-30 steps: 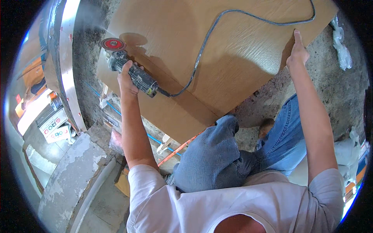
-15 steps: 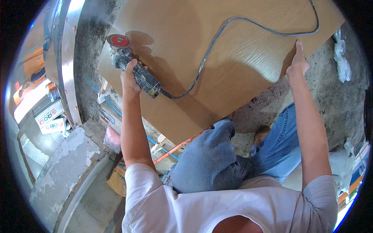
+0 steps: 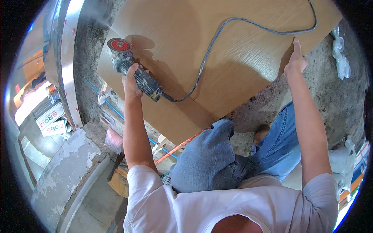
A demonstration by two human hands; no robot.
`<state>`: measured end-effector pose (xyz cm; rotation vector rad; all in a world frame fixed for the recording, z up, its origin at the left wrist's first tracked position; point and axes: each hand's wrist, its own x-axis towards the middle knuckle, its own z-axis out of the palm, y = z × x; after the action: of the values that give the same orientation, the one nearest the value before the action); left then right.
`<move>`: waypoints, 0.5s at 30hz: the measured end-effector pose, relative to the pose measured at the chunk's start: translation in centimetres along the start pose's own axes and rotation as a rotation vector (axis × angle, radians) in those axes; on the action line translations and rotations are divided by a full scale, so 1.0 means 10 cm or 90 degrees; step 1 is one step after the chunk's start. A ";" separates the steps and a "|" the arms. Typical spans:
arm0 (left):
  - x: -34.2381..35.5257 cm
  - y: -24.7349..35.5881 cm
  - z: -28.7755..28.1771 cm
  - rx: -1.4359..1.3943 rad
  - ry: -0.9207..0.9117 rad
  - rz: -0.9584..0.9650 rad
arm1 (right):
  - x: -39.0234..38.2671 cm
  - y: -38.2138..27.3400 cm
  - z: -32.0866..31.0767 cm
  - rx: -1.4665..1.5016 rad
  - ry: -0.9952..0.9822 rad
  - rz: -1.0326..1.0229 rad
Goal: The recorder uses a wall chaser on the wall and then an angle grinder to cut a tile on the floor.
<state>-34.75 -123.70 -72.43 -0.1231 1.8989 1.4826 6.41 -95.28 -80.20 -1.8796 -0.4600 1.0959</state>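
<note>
Well, the left hand (image 3: 131, 83) holds a grinder (image 3: 148, 84).

A head-worn fisheye camera looks steeply down from the near side of the brown board (image 3: 248, 50). It faces outward across the board from fairly near, taking in a wide surround.

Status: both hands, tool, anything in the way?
Left hand gripping angle grinder. Right hand at edge of brown panel. Possible snag: power cord across it.
</note>
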 end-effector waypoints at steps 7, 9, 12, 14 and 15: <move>-0.06 -0.04 0.03 0.004 0.000 0.008 | 0.03 -0.02 0.01 0.017 -0.014 0.003; -0.05 -0.02 -0.01 -0.005 -0.001 -0.002 | -0.01 -0.03 0.03 0.015 -0.020 -0.008; -0.08 -0.04 0.00 -0.020 -0.009 -0.011 | -0.04 -0.07 0.01 0.027 -0.022 0.004; -0.09 -0.06 0.01 -0.020 -0.014 -0.012 | -0.05 -0.07 0.00 0.013 -0.012 0.000; -0.10 -0.08 0.02 -0.018 -0.004 -0.016 | -0.05 -0.08 0.00 -0.001 -0.005 -0.004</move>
<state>-33.59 -124.14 -72.52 -0.1546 1.8654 1.4908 6.20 -95.23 -79.30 -1.8747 -0.4707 1.0988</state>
